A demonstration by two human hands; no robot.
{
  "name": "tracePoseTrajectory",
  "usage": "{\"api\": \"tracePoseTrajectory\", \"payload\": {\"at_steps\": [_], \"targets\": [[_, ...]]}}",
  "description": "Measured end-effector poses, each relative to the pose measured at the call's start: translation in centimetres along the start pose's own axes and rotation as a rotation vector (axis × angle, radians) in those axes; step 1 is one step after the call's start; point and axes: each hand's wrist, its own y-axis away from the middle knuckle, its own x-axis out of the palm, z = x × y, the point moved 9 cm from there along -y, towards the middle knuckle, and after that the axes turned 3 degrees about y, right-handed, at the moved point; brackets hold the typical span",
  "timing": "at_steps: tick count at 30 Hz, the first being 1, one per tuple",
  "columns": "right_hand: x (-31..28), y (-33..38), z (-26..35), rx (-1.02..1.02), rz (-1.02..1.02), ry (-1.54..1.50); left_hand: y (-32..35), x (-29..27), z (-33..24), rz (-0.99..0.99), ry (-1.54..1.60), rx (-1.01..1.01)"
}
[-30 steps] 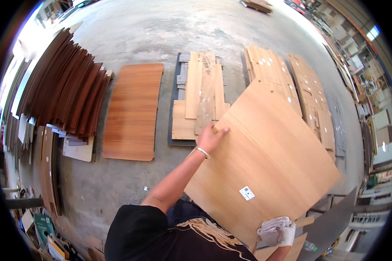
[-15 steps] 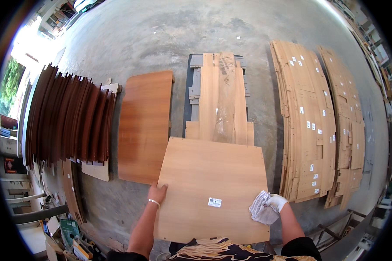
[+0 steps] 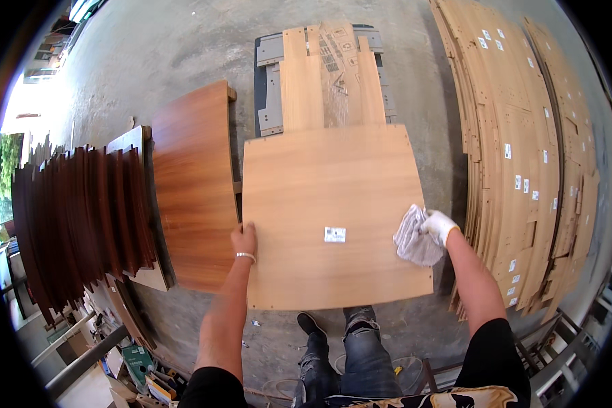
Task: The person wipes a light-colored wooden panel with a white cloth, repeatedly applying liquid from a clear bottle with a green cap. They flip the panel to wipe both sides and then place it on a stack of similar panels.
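A large light-wood panel [image 3: 326, 183] with a white label spans the space in front of me. My left hand [image 3: 244, 239], bare with a pale wristband, grips its left edge, the thumb on top and the fingers hidden beneath. At the opposite edge my right hand [image 3: 440, 226], in a white glove, is closed on a crumpled whitish cloth [image 3: 416, 236]. The cloth lies on the panel's right margin; whether that hand also grips the wood I cannot tell. Beyond the panel's far edge is a stack of light boards [image 3: 302, 88], partly covered by it.
Left of the panel lies a reddish-brown board [image 3: 194, 183], and farther left a row of dark brown slats [image 3: 81, 224]. Long stacks of labelled light boards [image 3: 503, 115] run along the right. A metal frame [image 3: 557, 353] stands at lower right, cartons [image 3: 137, 364] at lower left.
The panel has moved forward, away from my body, with both hands and the cloth. My arms are stretched farther out, and my legs now show below the panel's near edge.
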Motion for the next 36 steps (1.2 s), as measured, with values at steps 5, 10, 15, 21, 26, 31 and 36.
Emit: {"api": "tracePoseTrajectory", "payload": {"at_steps": [5,10,15,21,26,31,36], "targets": [[-3.5,-11.4,9.7,-0.170,-0.039,-0.158,-14.7,5.4,-6.5,0.060,0.178,0.138],[-7.4,-18.9,13.9,-0.250,-0.068,-0.127,-21.8,12.9,-7.0,0.341,0.272,-0.003],[-7.7,-19.2,10.2,-0.271,-0.570,0.205,-19.5,19.2,-3.1,0.444,-0.004,0.172],[0.5,-10.5,4.9,-0.150,-0.810,0.215,-9.4,14.6,6.6,0.477,-0.670,0.391],[12.6,1.7,-10.7,0.156,-0.602,-0.058,12.0,10.6,20.0,1.255,-1.004,0.187],[20.2,16.1,-29.0,0.237,-0.486,-0.354,31.7,11.5,15.4,1.391,-0.741,0.362],[27.7,31.5,-35.1,-0.065,-0.546,-1.113,37.0,8.8,12.7,1.357,-0.669,0.495]]}}
